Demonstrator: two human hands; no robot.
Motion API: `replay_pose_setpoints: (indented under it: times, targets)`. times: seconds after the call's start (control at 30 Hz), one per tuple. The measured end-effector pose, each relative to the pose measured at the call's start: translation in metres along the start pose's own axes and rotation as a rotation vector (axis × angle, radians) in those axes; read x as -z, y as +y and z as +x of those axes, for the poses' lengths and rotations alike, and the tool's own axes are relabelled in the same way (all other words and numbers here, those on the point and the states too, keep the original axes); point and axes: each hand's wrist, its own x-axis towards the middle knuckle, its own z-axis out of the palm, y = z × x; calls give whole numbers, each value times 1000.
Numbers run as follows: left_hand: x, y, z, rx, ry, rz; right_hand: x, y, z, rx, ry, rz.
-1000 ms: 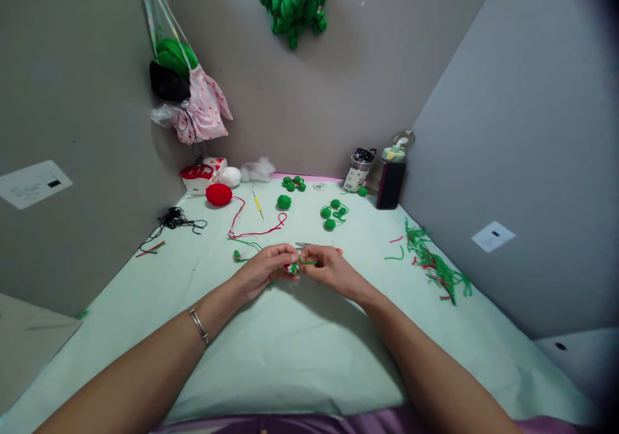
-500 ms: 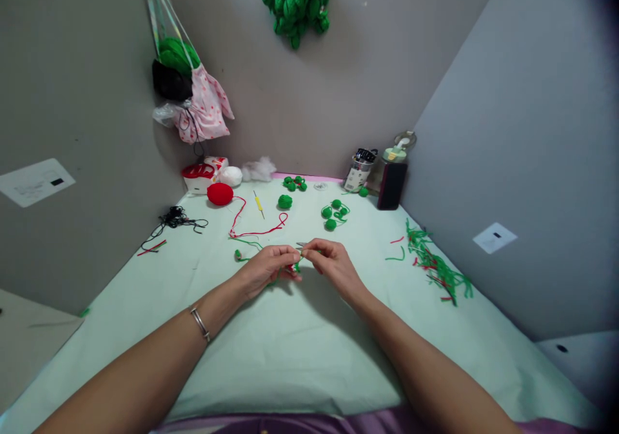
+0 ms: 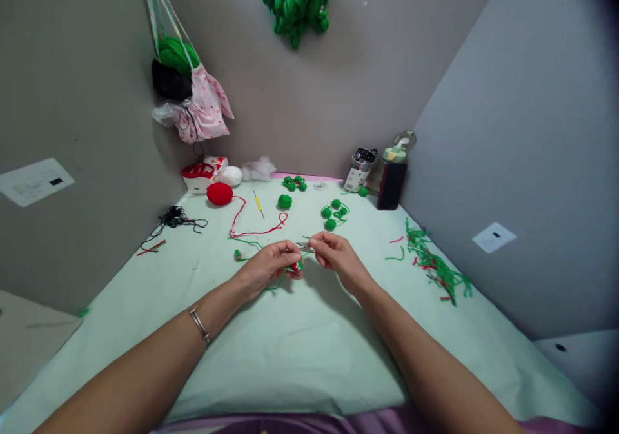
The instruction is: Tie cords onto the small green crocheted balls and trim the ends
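A small red, white and green crocheted piece [image 3: 296, 266] is pinched in my left hand [image 3: 271, 266], with green yarn trailing below it. Between the two hands a small metal tool [image 3: 305, 247], which looks like scissors, points left from the closed fingers of my right hand [image 3: 337, 256]. Thin green yarn runs near its tip. To the left of my left hand lies a small green piece [image 3: 237, 254] with a yarn tail. A red strand [image 3: 258, 233] stretches across the cloth beyond the hands.
Behind the hands are a red yarn ball [image 3: 220, 193], a yellow-handled hook [image 3: 258, 203], green balls [image 3: 285, 202] and a phone [image 3: 392, 186]. Black yarn [image 3: 176, 218] lies left, green and red scraps [image 3: 438, 266] right. A pink bag [image 3: 206, 108] hangs at the back left.
My right hand has moved slightly up and right, away from my left hand. More of the metal tool and of the red and green piece now shows.
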Motion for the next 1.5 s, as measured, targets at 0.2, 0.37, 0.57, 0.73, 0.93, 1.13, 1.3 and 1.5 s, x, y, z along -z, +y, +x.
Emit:
replay_pose_setpoints:
  times: [0.2,0.37,0.57,0.73,0.93,1.13,1.3,1.5]
  targets:
    - [3,-2,1,-1,-44,-12,3,-4,0,8,15,41]
    - [2,-1,1,-3,-58,-21,3,-5,0,5,-2,3]
    - [2,-2,3,-59,49,29,2,-6,-1,2,-53,-33]
    - [5,-8,6,-182,197,95,1,-5,-4,-9,-151,-107]
    - [1,-7,5,-203,225,93,-8,-2,-4,-14,-196,-167]
    - [-1,-9,7,-237,284,112,-14,0,-3,60,-139,-289]
    - [7,-7,8,-162,206,119,-10,-6,-7,60,-153,-338]
    - [12,-4,6,-70,90,56,6,0,0,105,-51,-282]
